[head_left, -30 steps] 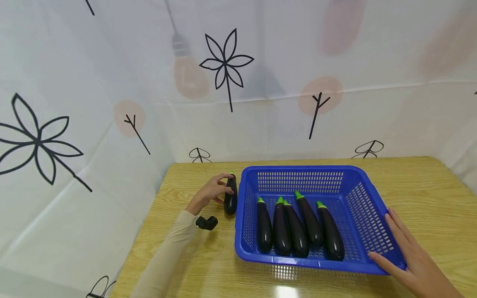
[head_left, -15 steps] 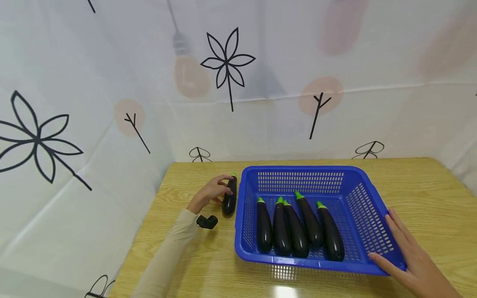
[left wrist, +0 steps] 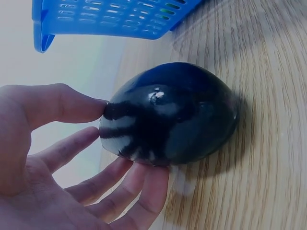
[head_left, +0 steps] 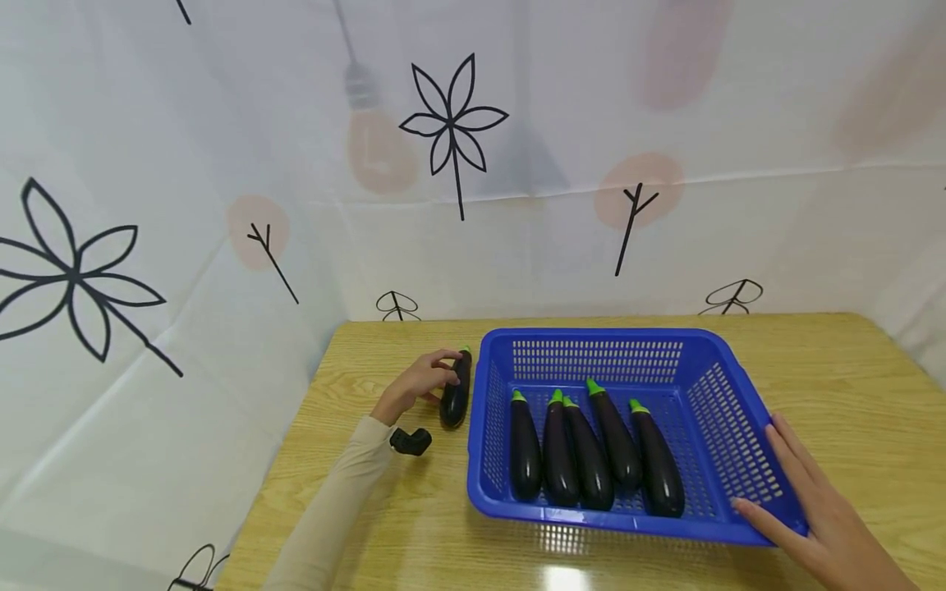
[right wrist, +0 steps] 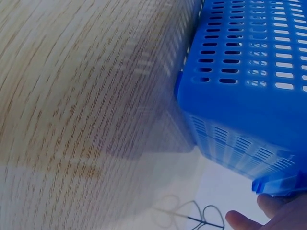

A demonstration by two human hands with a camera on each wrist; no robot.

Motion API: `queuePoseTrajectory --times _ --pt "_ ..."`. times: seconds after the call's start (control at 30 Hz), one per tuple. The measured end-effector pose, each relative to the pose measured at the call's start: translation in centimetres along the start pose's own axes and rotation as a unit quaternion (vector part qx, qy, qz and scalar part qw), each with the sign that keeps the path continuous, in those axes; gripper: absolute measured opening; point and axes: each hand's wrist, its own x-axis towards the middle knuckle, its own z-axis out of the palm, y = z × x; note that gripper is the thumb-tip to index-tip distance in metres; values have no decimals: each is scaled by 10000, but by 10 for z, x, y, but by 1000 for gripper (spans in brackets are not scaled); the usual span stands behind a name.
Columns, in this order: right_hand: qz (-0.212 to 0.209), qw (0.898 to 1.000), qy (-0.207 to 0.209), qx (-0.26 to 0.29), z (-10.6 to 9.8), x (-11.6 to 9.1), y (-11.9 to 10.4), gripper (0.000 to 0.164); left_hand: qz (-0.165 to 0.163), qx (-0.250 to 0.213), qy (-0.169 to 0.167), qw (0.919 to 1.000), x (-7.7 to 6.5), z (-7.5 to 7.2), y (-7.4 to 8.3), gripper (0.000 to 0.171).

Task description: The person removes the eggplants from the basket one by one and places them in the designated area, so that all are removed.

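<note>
On the left of the table lies a dark purple eggplant [head_left: 456, 390] with a green stem end, just outside a blue plastic basket [head_left: 591, 519]. My left hand [head_left: 421, 382] holds this eggplant from its left side. Close up in the left wrist view, the thumb and fingertips meet the glossy eggplant [left wrist: 172, 115] at its sides. Several more eggplants [head_left: 656, 460] lie side by side inside the basket, green ends away from me. My right hand [head_left: 820, 509] holds the basket's near right corner, thumb over the rim and fingers along the right side.
The basket stands on a wood-grain table [head_left: 828, 361]. A black wrist device [head_left: 411, 442] sits beside my left sleeve [head_left: 332, 509]. Behind and to the left hangs a white cloth [head_left: 547, 254] printed with plants and lamps.
Beside the basket, the eggplant under my left hand has shifted and tilted slightly, its near end moving a little left. My right hand and the basket stay in place.
</note>
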Motion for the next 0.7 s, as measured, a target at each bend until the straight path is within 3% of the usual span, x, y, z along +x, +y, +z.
queuePoseTrajectory --times 0.37,0.7 --pt "-177 9998 75 97 -1 -1 1 94 15 65 35 10000 -5 1 0 49" --pt "20 10000 31 -52 0 0 1 96 111 -38 117 9999 -8 4 2 49"
